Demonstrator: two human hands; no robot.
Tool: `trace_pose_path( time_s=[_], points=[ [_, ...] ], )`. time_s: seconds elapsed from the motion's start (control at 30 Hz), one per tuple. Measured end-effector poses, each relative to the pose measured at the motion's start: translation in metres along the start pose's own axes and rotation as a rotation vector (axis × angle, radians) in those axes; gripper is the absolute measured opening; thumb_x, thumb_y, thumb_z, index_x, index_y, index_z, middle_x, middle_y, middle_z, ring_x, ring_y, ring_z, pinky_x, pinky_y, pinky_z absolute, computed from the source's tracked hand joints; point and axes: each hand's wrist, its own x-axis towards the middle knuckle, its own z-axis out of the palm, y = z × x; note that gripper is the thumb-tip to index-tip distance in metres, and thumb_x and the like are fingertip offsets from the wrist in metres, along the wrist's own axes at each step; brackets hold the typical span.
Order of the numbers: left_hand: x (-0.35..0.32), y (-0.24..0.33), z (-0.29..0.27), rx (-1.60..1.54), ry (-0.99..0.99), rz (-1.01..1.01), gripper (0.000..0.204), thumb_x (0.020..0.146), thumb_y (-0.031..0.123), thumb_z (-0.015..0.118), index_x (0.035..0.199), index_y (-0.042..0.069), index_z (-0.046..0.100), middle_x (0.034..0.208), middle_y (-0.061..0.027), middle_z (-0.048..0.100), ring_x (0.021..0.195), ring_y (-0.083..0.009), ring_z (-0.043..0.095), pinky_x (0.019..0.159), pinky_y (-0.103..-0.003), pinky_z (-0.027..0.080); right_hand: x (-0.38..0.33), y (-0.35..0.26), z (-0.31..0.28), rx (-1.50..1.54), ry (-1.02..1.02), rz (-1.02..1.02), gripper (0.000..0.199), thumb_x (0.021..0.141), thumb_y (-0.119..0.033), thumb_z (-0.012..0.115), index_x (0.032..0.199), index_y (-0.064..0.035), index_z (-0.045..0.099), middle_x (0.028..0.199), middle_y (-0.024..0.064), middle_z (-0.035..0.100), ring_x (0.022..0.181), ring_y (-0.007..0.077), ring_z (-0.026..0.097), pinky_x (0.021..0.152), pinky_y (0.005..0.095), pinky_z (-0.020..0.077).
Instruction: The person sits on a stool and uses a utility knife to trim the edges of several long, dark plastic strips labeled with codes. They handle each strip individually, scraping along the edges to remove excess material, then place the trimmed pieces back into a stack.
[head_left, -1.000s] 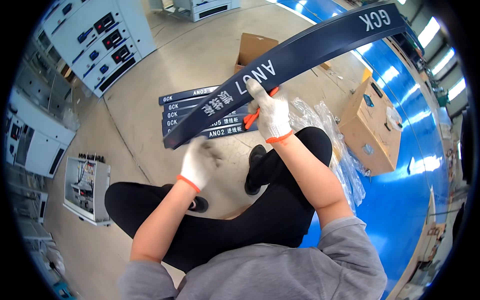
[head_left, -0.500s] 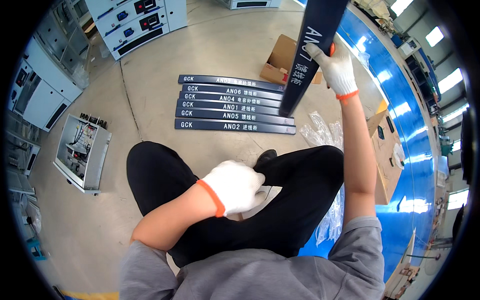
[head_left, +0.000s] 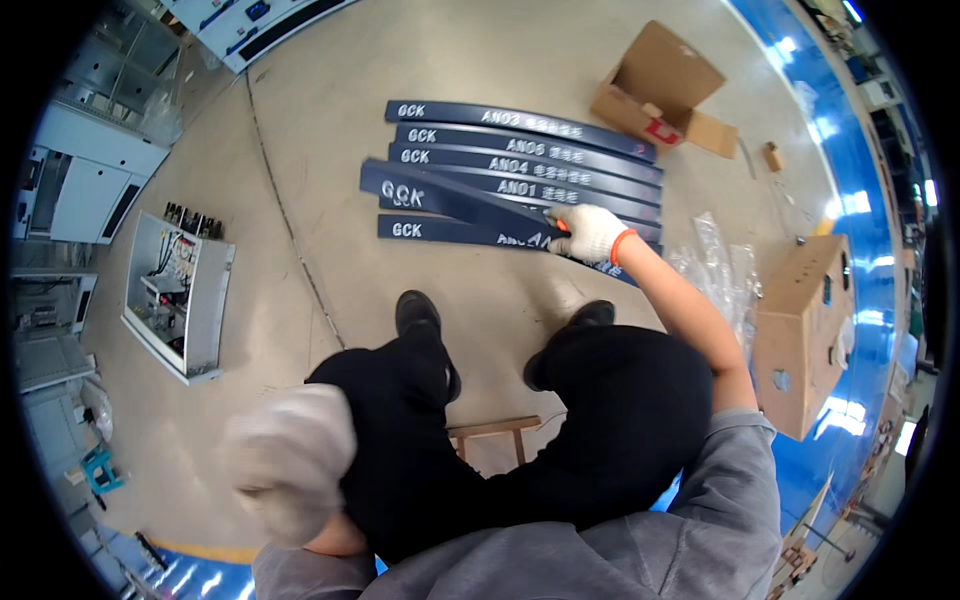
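My right hand (head_left: pixel 590 235), in a white knitted glove with an orange cuff, grips a long dark blue nameplate strip (head_left: pixel 440 198) with white lettering. The strip slants across a row of similar nameplate strips (head_left: pixel 450 110) on the floor, partly covering the two nearest. Whether it rests fully on them I cannot tell. Something small and orange (head_left: pixel 562 226) shows at the fingers of that hand. My left hand (head_left: pixel 290 455), gloved too, is low at the left beside my knee; motion smears its fingers.
An open cardboard box (head_left: pixel 660 85) stands beyond the strips, and a larger carton (head_left: pixel 805 330) at right. Clear plastic wrapping (head_left: pixel 715 275) lies between strips and carton. An open metal unit with wiring (head_left: pixel 180 295) sits on the left. A wooden stool (head_left: pixel 495 428) shows between my legs.
My right hand has lowered the nameplate strip from upright onto the row, turning it crosswise. My left hand has moved from between my knees to the lower left. The view has shifted.
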Motion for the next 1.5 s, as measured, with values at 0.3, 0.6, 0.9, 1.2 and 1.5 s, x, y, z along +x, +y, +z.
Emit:
trace_pose_path(
  time_s=[0.3, 0.6, 0.9, 1.2, 1.5],
  points=[
    [-0.023, -0.361, -0.185, 0.789, 0.537, -0.696, 0.035, 0.104, 0.027, 0.062, 0.120, -0.002, 0.070, 0.102, -0.0110, 0.075, 0.093, -0.0202, 0.071, 0.081, -0.032, 0.054, 0.098, 0.044, 0.162, -0.019, -0.232, -0.050, 0.044, 0.087, -0.039, 0.073, 0.118, -0.0085, 0.069, 0.100, 0.0206, 0.075, 0.098, 0.0407, 0.072, 0.084, 0.0488, 0.0566],
    [-0.027, -0.508, -0.224, 0.942, -0.063, -1.053, 0.060, 0.086, 0.039, 0.083, 0.124, -0.005, 0.068, 0.099, -0.0151, 0.076, 0.093, -0.0235, 0.072, 0.087, -0.035, 0.056, 0.090, 0.063, 0.197, -0.079, -0.230, 0.006, 0.049, 0.089, -0.030, 0.073, 0.132, -0.0102, 0.062, 0.107, 0.0188, 0.074, 0.105, 0.0401, 0.069, 0.091, 0.0498, 0.0547],
    [-0.044, -0.542, -0.231, 0.637, 0.370, -1.012, 0.035, 0.097, 0.027, 0.070, 0.113, -0.005, 0.075, 0.085, -0.0087, 0.074, 0.073, -0.0142, 0.066, 0.069, -0.029, 0.053, 0.090, 0.056, 0.197, -0.009, -0.174, 0.002, 0.051, 0.090, -0.031, 0.077, 0.136, -0.0155, 0.062, 0.115, 0.0151, 0.070, 0.103, 0.0374, 0.071, 0.087, 0.0484, 0.0574],
    [-0.059, -0.538, -0.269, 1.137, 0.606, -0.865, 0.052, 0.086, 0.018, 0.069, 0.138, 0.015, 0.068, 0.138, -0.0187, 0.061, 0.121, -0.0296, 0.065, 0.106, -0.038, 0.051, 0.086, 0.059, 0.203, -0.004, -0.141, 0.013, 0.059, 0.089, -0.032, 0.077, 0.144, -0.0194, 0.058, 0.115, 0.0132, 0.064, 0.106, 0.0371, 0.068, 0.089, 0.0478, 0.0552],
    [-0.008, -0.514, -0.133, 1.398, -0.550, -0.226, 0.064, 0.082, 0.028, 0.076, 0.143, 0.016, 0.061, 0.145, -0.0134, 0.056, 0.139, -0.0349, 0.049, 0.115, -0.053, 0.036, 0.069, 0.076, 0.217, 0.112, 0.142, -0.029, 0.037, 0.093, -0.032, 0.070, 0.125, -0.0134, 0.067, 0.124, 0.0190, 0.064, 0.100, 0.0411, 0.071, 0.084, 0.0512, 0.0581]
  ],
)
